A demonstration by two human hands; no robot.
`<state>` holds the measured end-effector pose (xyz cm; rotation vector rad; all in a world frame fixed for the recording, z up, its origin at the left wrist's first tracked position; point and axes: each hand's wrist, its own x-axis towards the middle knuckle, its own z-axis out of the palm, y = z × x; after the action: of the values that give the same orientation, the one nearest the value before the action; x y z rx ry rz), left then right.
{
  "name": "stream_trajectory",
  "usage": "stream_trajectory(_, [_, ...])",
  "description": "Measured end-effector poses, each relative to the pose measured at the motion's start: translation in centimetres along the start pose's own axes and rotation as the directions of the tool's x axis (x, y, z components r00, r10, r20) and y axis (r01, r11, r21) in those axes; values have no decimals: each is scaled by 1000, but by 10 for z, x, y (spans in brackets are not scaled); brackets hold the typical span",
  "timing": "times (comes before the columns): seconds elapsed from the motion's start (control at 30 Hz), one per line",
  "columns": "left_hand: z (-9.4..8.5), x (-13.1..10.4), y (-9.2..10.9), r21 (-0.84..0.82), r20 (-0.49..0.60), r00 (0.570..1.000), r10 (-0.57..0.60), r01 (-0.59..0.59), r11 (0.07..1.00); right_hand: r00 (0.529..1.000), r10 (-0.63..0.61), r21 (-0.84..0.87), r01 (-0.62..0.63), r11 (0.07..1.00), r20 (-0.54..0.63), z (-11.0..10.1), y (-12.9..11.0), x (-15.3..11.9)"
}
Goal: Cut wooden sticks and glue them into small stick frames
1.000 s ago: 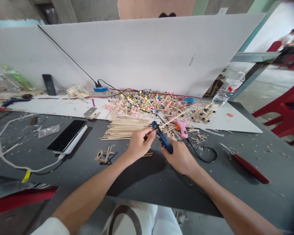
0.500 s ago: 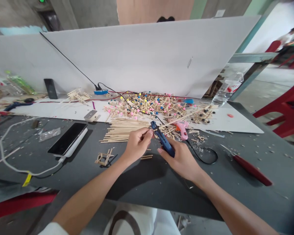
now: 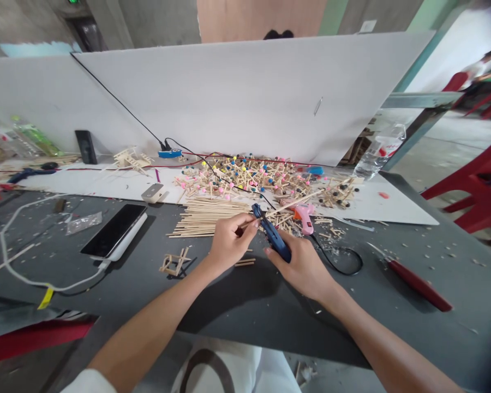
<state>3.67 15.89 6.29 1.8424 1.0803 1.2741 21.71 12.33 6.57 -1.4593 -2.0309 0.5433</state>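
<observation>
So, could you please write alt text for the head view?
A person's right hand grips blue pliers above a dark grey table, the left hand close to their tip; beyond lie thin pale wooden sticks and a pink plastic glue gun.

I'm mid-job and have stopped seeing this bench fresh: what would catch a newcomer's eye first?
Probably the heap of sticks with coloured tips, spread across the middle along the upright white panel. Nearer the viewer, the right hand grips a blue pliers-like tool, its head beside the left hand. Off to the right lies a red-handled tool.
</observation>
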Motion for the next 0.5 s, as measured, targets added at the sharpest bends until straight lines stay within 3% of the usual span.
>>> stream_trajectory(0.5, [-1,2,-1,43,16,1000,8,-9,999,1000,13,0,-13,1000,13,0,1,1])
